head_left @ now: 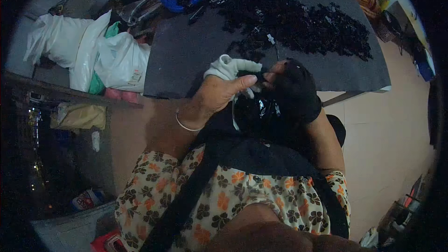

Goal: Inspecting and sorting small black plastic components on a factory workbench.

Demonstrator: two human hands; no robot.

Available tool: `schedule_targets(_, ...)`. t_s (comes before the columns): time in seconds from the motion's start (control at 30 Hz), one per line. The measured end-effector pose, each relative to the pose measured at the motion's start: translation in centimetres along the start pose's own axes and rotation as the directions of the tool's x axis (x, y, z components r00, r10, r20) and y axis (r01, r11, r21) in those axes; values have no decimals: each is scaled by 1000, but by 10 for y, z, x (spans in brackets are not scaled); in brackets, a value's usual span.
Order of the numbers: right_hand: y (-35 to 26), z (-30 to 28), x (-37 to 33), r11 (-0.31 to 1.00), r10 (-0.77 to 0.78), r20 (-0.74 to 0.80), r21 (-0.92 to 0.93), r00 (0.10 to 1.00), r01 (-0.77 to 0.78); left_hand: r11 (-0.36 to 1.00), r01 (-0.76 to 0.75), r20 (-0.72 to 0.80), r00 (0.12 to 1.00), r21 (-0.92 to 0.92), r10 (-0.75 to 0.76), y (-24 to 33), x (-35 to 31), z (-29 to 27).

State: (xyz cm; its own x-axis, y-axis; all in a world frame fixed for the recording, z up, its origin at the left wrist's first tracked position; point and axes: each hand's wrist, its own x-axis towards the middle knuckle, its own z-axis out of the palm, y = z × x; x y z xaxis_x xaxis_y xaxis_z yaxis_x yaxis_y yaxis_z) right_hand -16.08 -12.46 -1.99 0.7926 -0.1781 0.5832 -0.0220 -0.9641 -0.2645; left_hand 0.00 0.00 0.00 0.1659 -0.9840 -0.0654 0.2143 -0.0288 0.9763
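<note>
My left hand (219, 91), partly covered by a white glove, is in front of the table's near edge. Its thumb and gloved forefinger point right and close around something small and dark that I cannot make out. Facing it, my right hand (296, 88) wears a black fingerless glove. Its bent fingertips come together close to the left fingertips, and what they grip is too dark to tell. Beneath both hands, over my lap, is a shiny black mass (259, 109), perhaps a bag or a heap of parts.
A large heap of small black parts (322, 28) covers much of the grey table (177, 60). A blue crate (172, 4) with more dark pieces stands at its far side. White sacks (119, 60) lie to the left, and a tan packet (81, 115) is nearer.
</note>
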Motion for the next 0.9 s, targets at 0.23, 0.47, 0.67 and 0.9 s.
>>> schedule_targets(0.23,-10,-3,8,940,151,-92,321,984,-114,966,-115,-104,984,234,142,9,-5,9)
schedule_targets(0.47,-13,-14,5,693,376,182,595,908,-407,762,-309,20,932,568,363,10,-10,17)
schedule_targets(0.67,9,-32,18,758,465,385,292,797,-583,420,-278,132,929,864,345,28,39,-23)
schedule_targets(0.9,16,-2,60,954,300,33,-12,953,-300,-199,-234,305,794,952,525,32,139,-78)
